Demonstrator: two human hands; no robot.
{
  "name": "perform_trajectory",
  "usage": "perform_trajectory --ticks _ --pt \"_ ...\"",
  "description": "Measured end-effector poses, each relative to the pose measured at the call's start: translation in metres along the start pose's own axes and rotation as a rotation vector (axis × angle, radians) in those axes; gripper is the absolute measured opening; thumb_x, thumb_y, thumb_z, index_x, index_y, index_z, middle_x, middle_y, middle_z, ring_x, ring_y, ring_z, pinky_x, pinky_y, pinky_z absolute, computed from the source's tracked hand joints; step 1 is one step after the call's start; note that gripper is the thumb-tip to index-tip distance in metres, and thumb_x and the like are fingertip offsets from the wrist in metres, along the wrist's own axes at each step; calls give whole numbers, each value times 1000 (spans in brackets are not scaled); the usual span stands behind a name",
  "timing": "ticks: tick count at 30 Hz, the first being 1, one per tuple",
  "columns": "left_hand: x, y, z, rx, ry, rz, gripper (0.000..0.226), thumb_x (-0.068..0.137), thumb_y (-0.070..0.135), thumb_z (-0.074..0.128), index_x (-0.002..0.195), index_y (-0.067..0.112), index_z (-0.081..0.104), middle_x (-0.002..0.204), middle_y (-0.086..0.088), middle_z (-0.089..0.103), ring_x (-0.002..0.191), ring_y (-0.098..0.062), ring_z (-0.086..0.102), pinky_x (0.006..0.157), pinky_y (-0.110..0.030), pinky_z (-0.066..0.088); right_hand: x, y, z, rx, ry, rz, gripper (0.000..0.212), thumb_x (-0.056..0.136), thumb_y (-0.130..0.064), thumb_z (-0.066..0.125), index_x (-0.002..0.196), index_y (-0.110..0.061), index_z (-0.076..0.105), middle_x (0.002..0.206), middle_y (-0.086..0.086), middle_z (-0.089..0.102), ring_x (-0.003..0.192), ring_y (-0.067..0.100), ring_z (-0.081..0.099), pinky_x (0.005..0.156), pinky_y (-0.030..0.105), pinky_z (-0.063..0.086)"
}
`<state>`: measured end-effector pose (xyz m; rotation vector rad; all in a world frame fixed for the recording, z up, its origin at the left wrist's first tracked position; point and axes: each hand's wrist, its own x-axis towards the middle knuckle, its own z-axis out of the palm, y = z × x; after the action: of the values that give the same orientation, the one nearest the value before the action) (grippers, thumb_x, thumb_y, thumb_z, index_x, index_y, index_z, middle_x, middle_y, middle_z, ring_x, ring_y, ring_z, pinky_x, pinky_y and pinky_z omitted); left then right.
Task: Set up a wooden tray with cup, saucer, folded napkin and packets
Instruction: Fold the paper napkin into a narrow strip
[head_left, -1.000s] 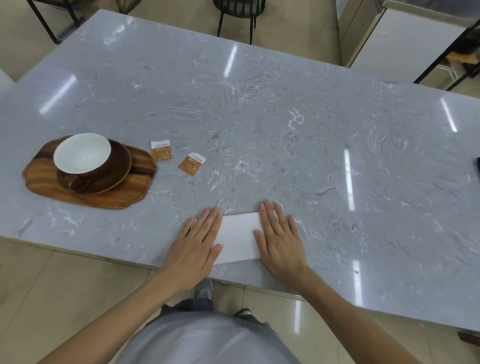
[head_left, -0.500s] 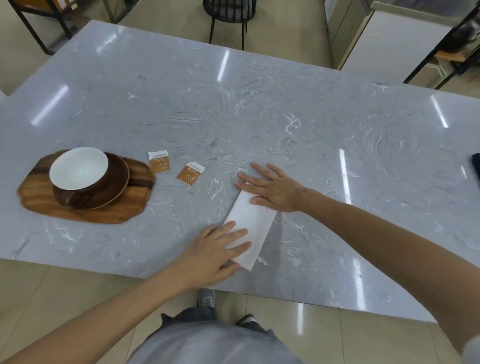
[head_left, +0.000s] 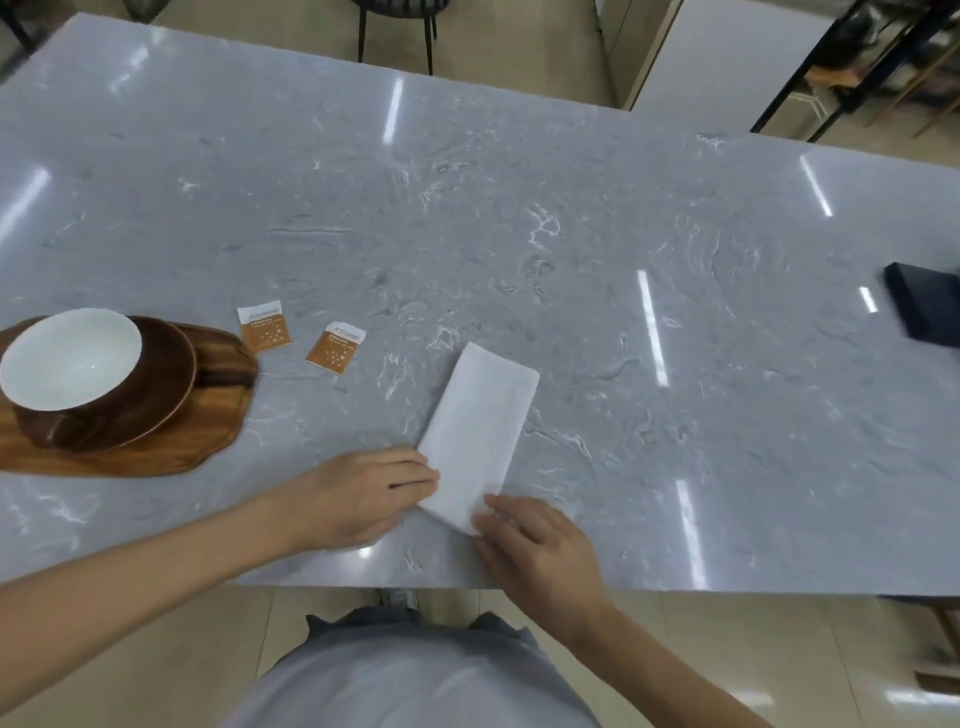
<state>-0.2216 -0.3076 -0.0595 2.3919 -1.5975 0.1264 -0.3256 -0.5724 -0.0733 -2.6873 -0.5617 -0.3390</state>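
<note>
Hands meet at the lower centre: left hand (head_left: 358, 499) and right hand (head_left: 535, 551), fingers seemingly flat, touch the near end of the folded white napkin (head_left: 480, 431). Left of it lie two orange packets (head_left: 264, 332) (head_left: 336, 347), beside the wooden tray (head_left: 171, 441) bearing cup (head_left: 72, 364) and saucer (head_left: 174, 374).

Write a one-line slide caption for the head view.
Both hands touch the napkin; packets lie beside the tray.

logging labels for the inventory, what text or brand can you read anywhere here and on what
Left packet: white band carries a printed line, too blurred to read.
Right packet: same kind of band, also too blurred to read.
Napkin, cup, wooden tray, dark object: no text visible.
</note>
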Motion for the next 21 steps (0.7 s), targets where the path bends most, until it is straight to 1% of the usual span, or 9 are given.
perform_trajectory --ticks 3,5,8,10,13,15,17,19,21 --pt "1 4 1 -41 29 8 32 86 16 62 113 6 77 114 -5 78 104 -19 74 93 -31 59 -2 -3 1 5 59 -13 11 92 -21 76 99 -13 79 108 4 78 85 27 74 69 36 61" --pt "-1 7 1 -86 38 -20 34 89 15 60 118 6 74 119 -5 76 109 -19 72 97 -32 58 -2 -4 -3 28 43 14 14 95 -17 70 101 -9 79 108 6 78 88 26 75 74 35 62" --pt "-2 15 -5 -113 72 -68 34 90 15 60 121 6 73 122 -4 75 111 -19 72 100 -32 56 1 -8 -12 128 19 102 14 95 -10 70 106 -5 76 114 7 77 102 23 75 87 32 61" --pt "-1 23 -12 -166 123 -113 32 91 14 57 115 5 76 114 -6 77 101 -21 75 92 -33 60 4 -13 -21 283 13 198 16 98 -10 66 112 -6 73 117 5 75 106 18 73 93 25 57" --pt "-1 37 -26 -352 254 -245 24 92 16 64 108 7 79 100 -1 79 87 -17 75 74 -33 63 4 -23 -37 514 59 346 22 101 -26 59 115 -15 71 111 -6 74 98 3 70 84 19 58" --pt "-1 45 -34 -469 345 -345 22 89 18 69 105 9 80 93 4 78 83 -11 72 70 -30 60 4 -25 -47 613 88 354 22 98 -34 65 116 -22 69 106 -15 71 96 5 69 81 14 55" --pt "0 50 -41 -535 420 -411 20 85 18 71 100 10 81 89 5 76 80 -7 70 69 -28 59 5 -22 -52 598 48 319 35 91 -41 73 122 -27 66 115 -18 67 102 7 65 86 12 49" --pt "1 52 -43 -578 443 -447 19 83 18 72 97 10 82 88 5 76 80 -7 71 70 -27 59 8 -14 -50 522 -38 294 47 87 -38 79 130 -26 65 130 -15 64 118 7 58 99 15 44" --pt "0 54 -41 -634 430 -503 18 82 18 74 97 12 82 88 6 77 80 -6 73 73 -26 59 12 -9 -43 495 -104 278 37 90 -24 77 127 -22 70 133 -10 65 123 6 56 104 19 44"
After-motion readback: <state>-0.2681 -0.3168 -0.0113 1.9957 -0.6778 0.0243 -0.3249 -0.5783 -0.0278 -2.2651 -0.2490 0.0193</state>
